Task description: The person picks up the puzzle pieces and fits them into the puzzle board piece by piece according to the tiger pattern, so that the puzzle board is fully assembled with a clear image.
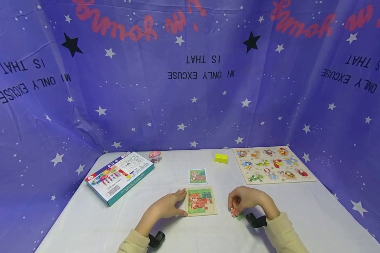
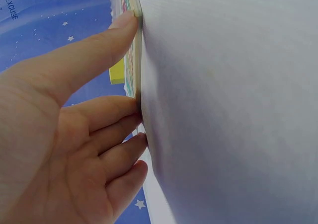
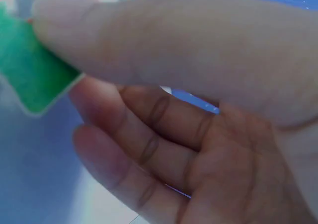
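In the head view, a square wooden jigsaw puzzle tray [image 1: 214, 209] with a red tiger picture lies on the table, with bare wood at its lower right corner. My left hand [image 1: 166, 207] rests against the tray's left side; in the left wrist view, the thumb and fairly straight fingers touch the edge of the tray [image 2: 137, 60]. Right of the tray, my right hand [image 1: 248, 198] pinches a green and red puzzle piece [image 1: 239, 217] between thumb and fingers, just above the cloth. The piece's green corner [image 3: 37, 80] shows large in the right wrist view.
Behind the tray lies a small picture card [image 1: 197, 176]. A yellow block [image 1: 221, 158] and a pink toy figure [image 1: 155, 156] stand farther back. At left is a flat box [image 1: 120, 177]; at right, a wooden insect puzzle board [image 1: 272, 165]. A purple star curtain [image 1: 164, 105] surrounds the white table.
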The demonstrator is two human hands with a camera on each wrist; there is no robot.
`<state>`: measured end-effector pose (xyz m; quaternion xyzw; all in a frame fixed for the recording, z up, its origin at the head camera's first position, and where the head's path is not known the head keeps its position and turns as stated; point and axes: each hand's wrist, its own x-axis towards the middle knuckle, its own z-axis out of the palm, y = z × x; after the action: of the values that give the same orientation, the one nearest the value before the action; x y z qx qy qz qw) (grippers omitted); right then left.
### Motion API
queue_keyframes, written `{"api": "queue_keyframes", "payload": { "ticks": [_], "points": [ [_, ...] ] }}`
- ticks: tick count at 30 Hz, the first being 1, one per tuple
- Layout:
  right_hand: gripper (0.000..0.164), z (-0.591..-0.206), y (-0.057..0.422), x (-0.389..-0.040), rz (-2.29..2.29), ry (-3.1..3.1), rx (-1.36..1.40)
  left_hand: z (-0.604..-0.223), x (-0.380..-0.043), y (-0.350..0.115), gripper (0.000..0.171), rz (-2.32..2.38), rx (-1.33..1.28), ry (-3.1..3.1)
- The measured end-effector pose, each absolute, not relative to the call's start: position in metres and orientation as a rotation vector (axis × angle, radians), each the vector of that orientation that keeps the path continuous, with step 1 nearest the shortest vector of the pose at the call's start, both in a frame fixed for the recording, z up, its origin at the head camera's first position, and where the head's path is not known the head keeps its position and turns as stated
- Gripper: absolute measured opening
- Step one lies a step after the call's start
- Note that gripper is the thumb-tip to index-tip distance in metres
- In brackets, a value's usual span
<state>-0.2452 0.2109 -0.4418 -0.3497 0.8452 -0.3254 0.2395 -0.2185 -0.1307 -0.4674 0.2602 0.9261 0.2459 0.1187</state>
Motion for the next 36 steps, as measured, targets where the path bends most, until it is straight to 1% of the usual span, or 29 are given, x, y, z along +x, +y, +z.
{"api": "queue_keyframes", "payload": {
  "ticks": [5, 12, 17, 24, 31, 36],
  "points": [
    [0.011, -0.439, 0.208, -0.245, -0.943, 2.269, -1.06, -0.467, -0.218, -0.131, 0.084, 0.724, 0.764, 2.709],
    [0.008, -0.439, 0.199, -0.249, -0.997, 2.385, -1.176, -0.468, -0.218, -0.132, 0.084, 0.725, 0.766, 2.709],
    [0.008, -0.442, 0.19, -0.25, -1.047, 2.482, -1.147, -0.47, -0.22, -0.132, 0.084, 0.717, 0.761, 2.713],
    [0.013, -0.446, 0.177, -0.248, -1.134, 2.527, -1.098, -0.472, -0.22, -0.132, 0.084, 0.715, 0.76, 2.714],
    [0.017, -0.451, 0.166, -0.244, -1.14, 2.543, -1.147, -0.471, -0.22, -0.131, 0.084, 0.718, 0.761, 2.715],
    [0.016, -0.455, 0.157, -0.242, -1.149, 2.542, -1.178, -0.47, -0.22, -0.131, 0.083, 0.725, 0.767, 2.715]
  ]
}}
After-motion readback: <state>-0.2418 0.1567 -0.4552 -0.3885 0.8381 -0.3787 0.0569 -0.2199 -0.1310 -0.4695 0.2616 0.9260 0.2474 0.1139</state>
